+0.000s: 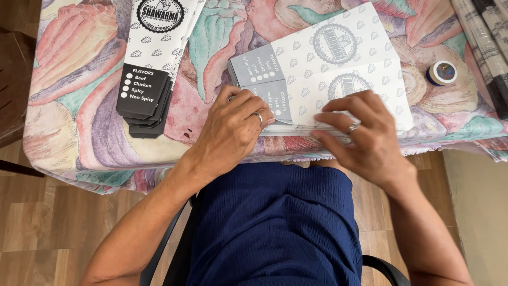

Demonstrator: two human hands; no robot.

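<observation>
Fingertips of the right hand (365, 135) hide the near sheet edge; left hand (233, 130) presses flat, fingers spread, on the white-and-grey printed paper sheet (323, 79).

Even soft daylight, faint shadows, sharp focus, no glare

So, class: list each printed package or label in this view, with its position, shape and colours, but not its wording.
Flat paper sleeve: centre, under both hands; white, grey end panel, round emblem.
Stack of sleeves: upper left; long, white, black pointed ends.
Tape roll: right; small, round, white rim, colourful face.
Left hand and right hand press its near edge.
</observation>
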